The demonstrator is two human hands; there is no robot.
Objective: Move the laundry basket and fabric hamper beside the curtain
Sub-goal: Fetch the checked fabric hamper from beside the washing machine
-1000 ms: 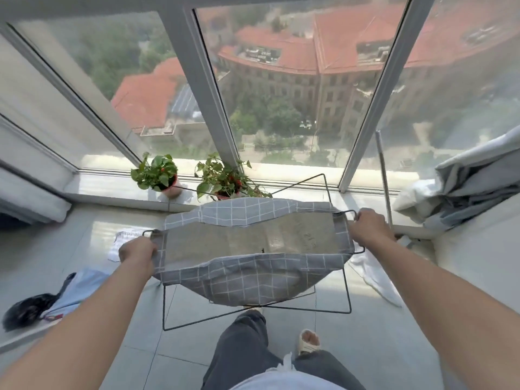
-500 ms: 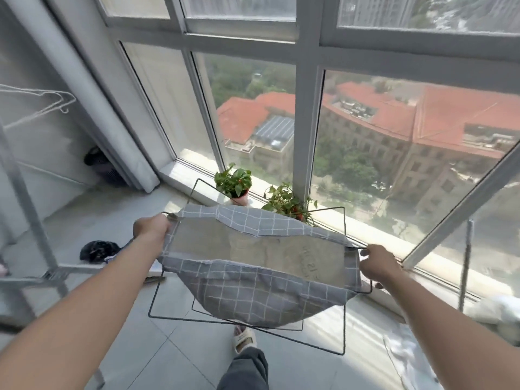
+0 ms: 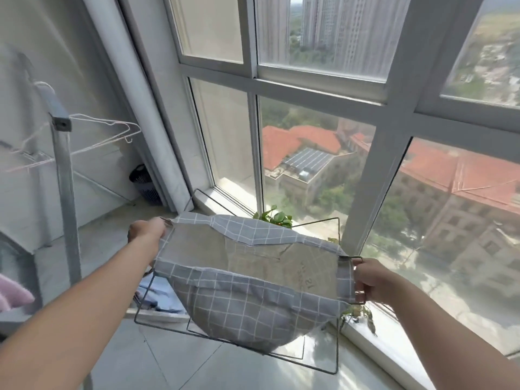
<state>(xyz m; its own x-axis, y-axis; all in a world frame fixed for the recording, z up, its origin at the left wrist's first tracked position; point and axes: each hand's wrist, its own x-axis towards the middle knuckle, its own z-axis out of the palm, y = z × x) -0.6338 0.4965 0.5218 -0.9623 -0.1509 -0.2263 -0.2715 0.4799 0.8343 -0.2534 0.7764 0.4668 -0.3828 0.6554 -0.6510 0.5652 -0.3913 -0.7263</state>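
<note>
Up high, big windows (image 3: pixel 323 153) filled the frame. Both hands, left hand (image 3: pixel 146 232) and right hand (image 3: pixel 371 280), were clamped on the fabric hamper (image 3: pixel 253 280) mid-frame, off the floor. A drying rack (image 3: pixel 66 198) stood left; a dark laundry basket (image 3: pixel 145 184) sat beside the curtain (image 3: pixel 135 88).

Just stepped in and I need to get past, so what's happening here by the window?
A person is carrying a grey checked fabric hamper on a thin black wire frame, lifted clear of the pale tiled floor. The left hand grips one end of the frame and the right hand grips the other. A dark slotted plastic laundry basket already stands in the far corner beside the rolled white curtain. The hamper is not yet set down there.
</note>
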